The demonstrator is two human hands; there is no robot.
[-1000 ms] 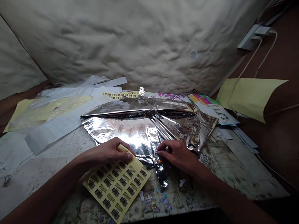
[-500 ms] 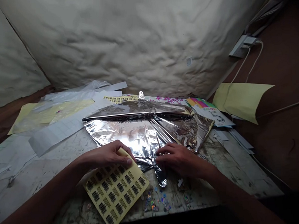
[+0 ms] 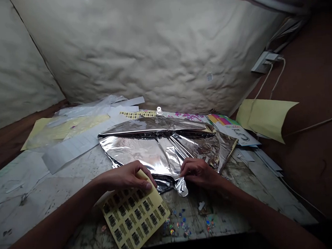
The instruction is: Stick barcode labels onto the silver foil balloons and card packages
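Head view: left hand (image 3: 124,177) pinches top corner of barcode label sheet (image 3: 134,219), grip narrow; right hand (image 3: 200,173) pinches near edge of creased foil sheet (image 3: 158,147); both sheets lie on stained table (image 3: 28,206).

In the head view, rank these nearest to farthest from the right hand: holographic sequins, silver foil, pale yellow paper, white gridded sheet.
1. Silver foil: touching, under the right hand.
2. Holographic sequins: on the tabletop, below it.
3. Pale yellow paper: off to the right.
4. White gridded sheet: far left.
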